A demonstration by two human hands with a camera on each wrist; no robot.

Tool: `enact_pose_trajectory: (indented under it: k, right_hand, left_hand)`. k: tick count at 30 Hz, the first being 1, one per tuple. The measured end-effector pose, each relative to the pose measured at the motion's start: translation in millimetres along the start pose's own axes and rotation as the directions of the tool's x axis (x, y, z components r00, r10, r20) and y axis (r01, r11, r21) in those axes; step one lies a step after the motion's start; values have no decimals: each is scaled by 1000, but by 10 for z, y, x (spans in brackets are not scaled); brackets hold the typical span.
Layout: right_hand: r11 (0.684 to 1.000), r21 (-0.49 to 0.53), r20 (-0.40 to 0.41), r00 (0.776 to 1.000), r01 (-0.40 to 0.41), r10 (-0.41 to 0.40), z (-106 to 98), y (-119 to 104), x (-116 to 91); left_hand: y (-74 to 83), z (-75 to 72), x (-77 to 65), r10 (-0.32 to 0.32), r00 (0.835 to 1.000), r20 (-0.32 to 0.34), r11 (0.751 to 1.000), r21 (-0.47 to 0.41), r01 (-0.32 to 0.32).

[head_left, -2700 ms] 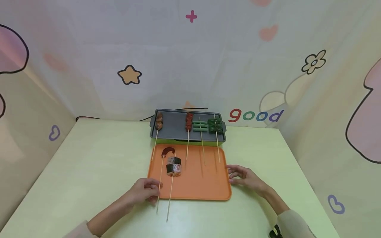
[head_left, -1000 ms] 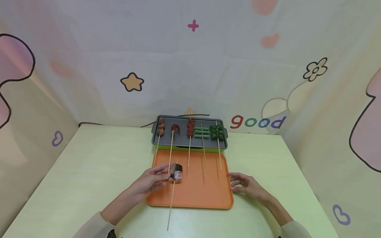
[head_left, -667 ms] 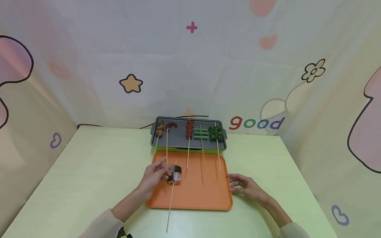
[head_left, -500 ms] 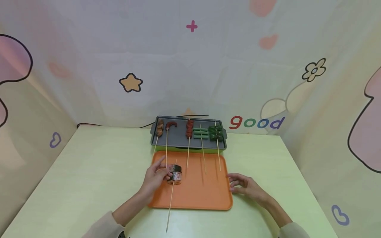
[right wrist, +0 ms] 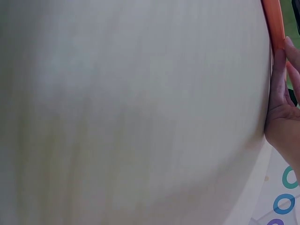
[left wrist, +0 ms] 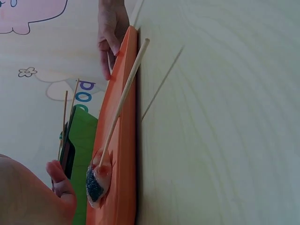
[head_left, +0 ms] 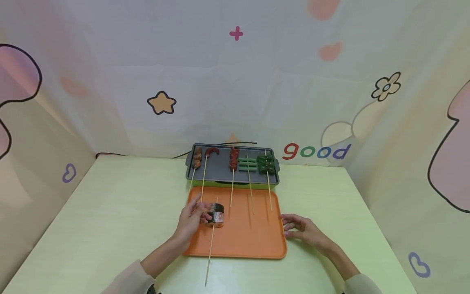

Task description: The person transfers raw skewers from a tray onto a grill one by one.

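Note:
My left hand (head_left: 189, 218) holds the lower stick of a skewer with a curled, reddish-brown piece (head_left: 212, 151); that piece lies over the grey grill plate (head_left: 220, 171), and the stick's end is hidden by the hand. Just right of these fingers, a skewer with black-and-white banded pieces (head_left: 217, 217) lies on the orange tray (head_left: 253, 241), its stick jutting past the front rim. In the left wrist view its dark-banded food (left wrist: 95, 185) sits close beside my thumb. My right hand (head_left: 302, 232) rests at the tray's right edge, fingers loosely bent and touching the rim.
On the grill lie a brown meat skewer (head_left: 197, 158) at the left, a red meat skewer (head_left: 233, 159), a green-stalk skewer (head_left: 247, 165) and a dark green skewer (head_left: 266, 164). Their sticks reach over the tray. A black cord (head_left: 180, 156) runs behind; a printed curtain (head_left: 121, 102) surrounds the table.
My left hand has carried the curled skewer from the tray up onto the grill, then shifted it left beside the brown meat skewer. The right hand stays at the tray's edge.

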State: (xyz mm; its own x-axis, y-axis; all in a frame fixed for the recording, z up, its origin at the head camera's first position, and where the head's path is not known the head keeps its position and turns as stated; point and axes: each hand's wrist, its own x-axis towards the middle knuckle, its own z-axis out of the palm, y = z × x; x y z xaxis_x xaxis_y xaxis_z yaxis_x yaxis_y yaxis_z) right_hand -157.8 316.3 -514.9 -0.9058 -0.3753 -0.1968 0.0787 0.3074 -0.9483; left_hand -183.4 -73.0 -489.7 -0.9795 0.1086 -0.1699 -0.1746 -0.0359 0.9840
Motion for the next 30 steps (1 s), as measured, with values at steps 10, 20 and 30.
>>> enact_pose_trajectory:
  k: [10,20,30]
  right_hand:
    - [1000,-9,3,1000,17,-17,7,14,16]
    - [1000,-6,-2,1000,2,-2,-5,2,3]
    - [999,-19,3,999,37,-37,-5,38,22]
  left_hand:
    - [-22,-325,-356,-122,969,216,982,166,87]
    - [-184,-549,-671,-167,844,510,965,262,33]
    - [-305,-440,-799,-275,735,621,961,159,225]
